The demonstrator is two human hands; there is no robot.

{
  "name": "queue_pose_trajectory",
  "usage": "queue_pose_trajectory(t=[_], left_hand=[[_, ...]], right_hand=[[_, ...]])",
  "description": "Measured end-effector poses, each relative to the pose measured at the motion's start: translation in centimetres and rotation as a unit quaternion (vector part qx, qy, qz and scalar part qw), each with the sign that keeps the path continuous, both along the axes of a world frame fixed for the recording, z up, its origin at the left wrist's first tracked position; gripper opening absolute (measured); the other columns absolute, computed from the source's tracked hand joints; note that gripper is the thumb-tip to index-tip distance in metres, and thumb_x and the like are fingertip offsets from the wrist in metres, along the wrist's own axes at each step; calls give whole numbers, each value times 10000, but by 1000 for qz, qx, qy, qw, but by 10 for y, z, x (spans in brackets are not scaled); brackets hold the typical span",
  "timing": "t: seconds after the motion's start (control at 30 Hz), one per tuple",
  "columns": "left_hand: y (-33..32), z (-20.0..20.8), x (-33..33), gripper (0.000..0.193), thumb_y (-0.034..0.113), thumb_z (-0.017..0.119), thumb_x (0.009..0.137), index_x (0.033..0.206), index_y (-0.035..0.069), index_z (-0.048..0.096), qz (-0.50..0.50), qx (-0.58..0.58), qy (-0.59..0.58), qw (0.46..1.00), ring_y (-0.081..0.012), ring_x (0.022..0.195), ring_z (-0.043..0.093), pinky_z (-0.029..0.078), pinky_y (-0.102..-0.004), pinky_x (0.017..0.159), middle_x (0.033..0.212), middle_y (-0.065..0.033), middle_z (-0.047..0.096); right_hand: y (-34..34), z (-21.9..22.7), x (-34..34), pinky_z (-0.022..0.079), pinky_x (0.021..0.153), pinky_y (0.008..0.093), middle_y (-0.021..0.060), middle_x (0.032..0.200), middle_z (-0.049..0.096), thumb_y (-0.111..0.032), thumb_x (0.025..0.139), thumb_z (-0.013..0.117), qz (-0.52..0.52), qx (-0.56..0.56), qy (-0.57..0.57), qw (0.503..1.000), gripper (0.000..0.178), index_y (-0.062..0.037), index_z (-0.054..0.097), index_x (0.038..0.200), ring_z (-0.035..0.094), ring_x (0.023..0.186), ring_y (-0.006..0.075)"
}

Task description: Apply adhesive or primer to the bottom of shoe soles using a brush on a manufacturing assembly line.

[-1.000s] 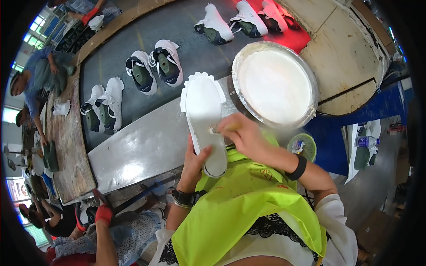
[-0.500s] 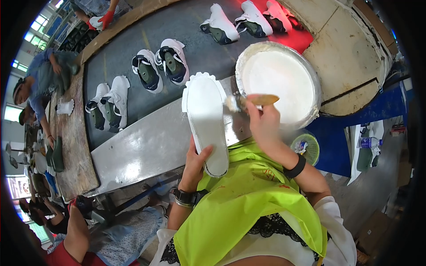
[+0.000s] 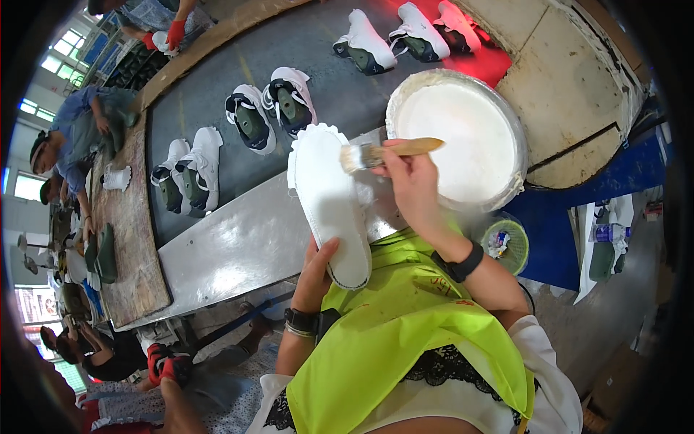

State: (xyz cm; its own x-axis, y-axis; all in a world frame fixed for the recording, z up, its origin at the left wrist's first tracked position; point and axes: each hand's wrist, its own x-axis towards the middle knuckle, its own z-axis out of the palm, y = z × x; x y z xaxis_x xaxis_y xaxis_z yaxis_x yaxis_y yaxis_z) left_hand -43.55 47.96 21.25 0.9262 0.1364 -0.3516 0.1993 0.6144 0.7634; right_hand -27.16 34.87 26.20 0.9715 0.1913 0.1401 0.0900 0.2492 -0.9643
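My left hand (image 3: 315, 269) grips the heel end of a white shoe upper (image 3: 325, 184), thumb on top. The upper's flat, stitched underside faces up, and its scalloped toe edge points away from me. In my right hand (image 3: 417, 189) is a paintbrush (image 3: 405, 148), pinched by its wooden handle. Its white-coated bristles touch the right side of the underside near the toe. Just beyond the brush handle stands a round basin (image 3: 517, 137) of white paste, its rim crusted with the same white.
Pairs of white shoes with dark green insides (image 3: 290, 101) stand on a dark conveyor belt (image 3: 217, 94). A metal ledge (image 3: 231, 249) runs along its near side. A green basket (image 3: 515, 249) sits below the basin. Other people work at left; one person's red-gloved hands (image 3: 168, 364) are at lower left.
My right hand has brought the brush left, from beside the upper onto its underside. The upper has shifted slightly left at the toe. Red-gloved hands have come into view at lower left.
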Motion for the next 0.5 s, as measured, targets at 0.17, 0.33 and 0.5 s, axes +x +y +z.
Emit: queue_pose_trajectory(t=[0.17,0.33,0.5], left_hand=[[13,-15,-8,574,284,573,911,1373,16,364,-6,-28,26,999,-185,1118,542,457,-312,922,1225,-107,541],[21,-10,0,588,295,575,908,1379,10,369,-3,-9,49,999,-193,1107,555,466,-309,908,1235,-111,544],[54,0,48,579,284,570,915,1380,1,374,15,-32,30,999,-208,1121,560,474,-322,913,1238,-114,554]], right_hand=[[6,-23,7,557,718,287,130,944,633,-72,923,561,-33,-90,5,995,209,70,535,1073,653,790,168],[16,-17,2,533,709,244,108,915,637,-63,933,558,-1,-43,-9,999,196,69,543,1078,636,756,128],[-11,6,31,528,731,250,114,927,632,-70,933,559,-99,-53,4,994,212,68,555,1094,638,767,143]])
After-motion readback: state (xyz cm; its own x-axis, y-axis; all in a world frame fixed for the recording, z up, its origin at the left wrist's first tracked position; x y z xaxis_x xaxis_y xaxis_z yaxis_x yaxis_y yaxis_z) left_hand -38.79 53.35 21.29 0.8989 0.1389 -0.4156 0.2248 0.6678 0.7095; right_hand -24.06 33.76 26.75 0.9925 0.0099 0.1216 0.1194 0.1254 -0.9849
